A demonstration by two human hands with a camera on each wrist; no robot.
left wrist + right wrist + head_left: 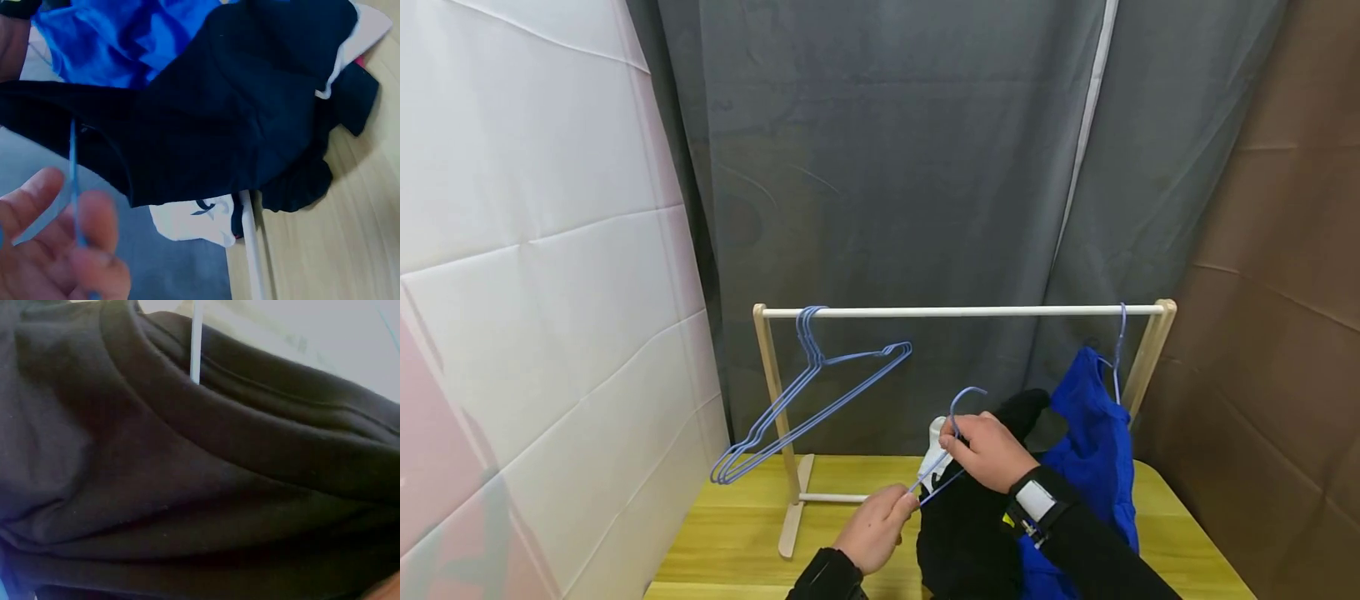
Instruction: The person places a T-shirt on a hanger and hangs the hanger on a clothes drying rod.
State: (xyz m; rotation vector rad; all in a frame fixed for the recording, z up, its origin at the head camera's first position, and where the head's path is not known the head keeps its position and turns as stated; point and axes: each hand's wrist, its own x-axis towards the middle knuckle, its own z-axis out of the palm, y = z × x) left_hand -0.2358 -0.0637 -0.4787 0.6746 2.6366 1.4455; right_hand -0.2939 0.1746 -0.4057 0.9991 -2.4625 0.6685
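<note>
My left hand [874,527] grips one end of a thin blue wire hanger [934,492]. Its wire runs between the fingers in the left wrist view and enters the neck opening of a black shirt [219,119]. With its fingers curled on the cloth beside the hanger's hook, my right hand [988,450] holds the shirt up near its collar. A ribbed collar [206,434] fills much of the right wrist view, the wire passing behind its edge. Below the hands the black cloth hangs bunched, and a white printed part [194,222] shows beyond it.
A rack with a white rail [970,312] stands on the wooden table [737,533]. Several empty blue hangers [808,400] hang at its left end. At the right end a blue garment [1093,425] hangs from another hanger, close to my right arm. Grey curtain behind.
</note>
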